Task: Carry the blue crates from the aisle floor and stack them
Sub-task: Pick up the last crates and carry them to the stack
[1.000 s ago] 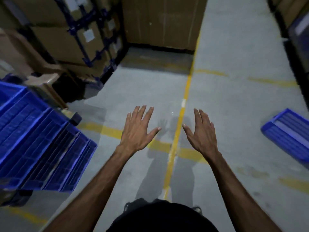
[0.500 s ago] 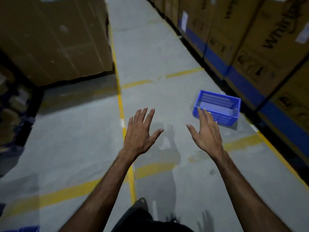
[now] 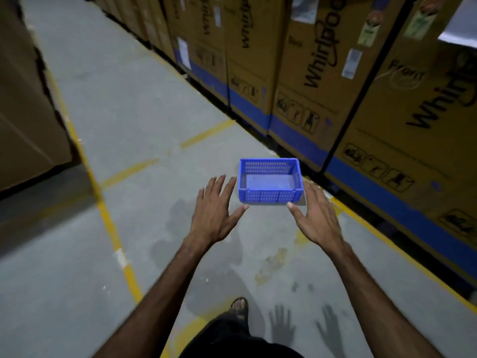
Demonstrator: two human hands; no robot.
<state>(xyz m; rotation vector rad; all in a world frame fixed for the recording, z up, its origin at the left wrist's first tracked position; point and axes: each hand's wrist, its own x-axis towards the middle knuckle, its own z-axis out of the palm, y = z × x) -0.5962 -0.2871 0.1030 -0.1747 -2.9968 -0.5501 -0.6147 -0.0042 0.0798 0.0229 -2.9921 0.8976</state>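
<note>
A single blue plastic crate (image 3: pixel 270 180) with perforated walls sits upright and empty on the grey aisle floor, close to the boxes on the right. My left hand (image 3: pixel 215 212) is stretched out with spread fingers, just left of the crate and nearer to me. My right hand (image 3: pixel 315 217) is likewise spread, its fingertips overlapping the crate's near right corner in the picture. Both hands hold nothing and hover above the floor, apart from the crate.
Tall brown cardboard boxes (image 3: pixel 325 68) with blue bands line the right side of the aisle. A large carton (image 3: pixel 23 99) stands at the left. Yellow lines (image 3: pixel 108 220) mark the concrete floor. My sandalled foot (image 3: pixel 239 307) shows below.
The view has swung right, away from the stack of blue crates on the left. The lone crate has come from the right edge to straight ahead, between my outstretched hands.
</note>
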